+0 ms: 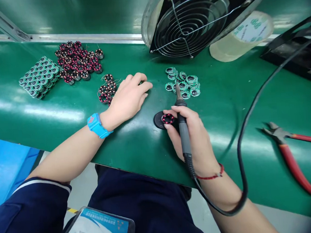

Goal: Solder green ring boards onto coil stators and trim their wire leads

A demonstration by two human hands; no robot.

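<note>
My right hand [194, 138] grips a soldering iron [184, 134], its tip pointing away over the small green ring boards [183, 83]. The thumb and a finger of that hand also pinch a wound motor stator [168, 119] with pink-red windings, at a round black base [158, 121] on the bench. My left hand [130, 97] is further left, fingers bent and close together above the bench. A bit of green shows between its fingers, too small to name. Beside its wrist lies a small group of copper-wound stators [106, 89] with loose wire ends.
At the back left stand a large heap of stators [78, 61] and a stacked block of green-topped pieces [40, 77]. A caged fan [191, 26] and a pale container [241, 38] are behind. Red-handled cutters [285, 145] lie right; the iron's cable [242, 141] loops across.
</note>
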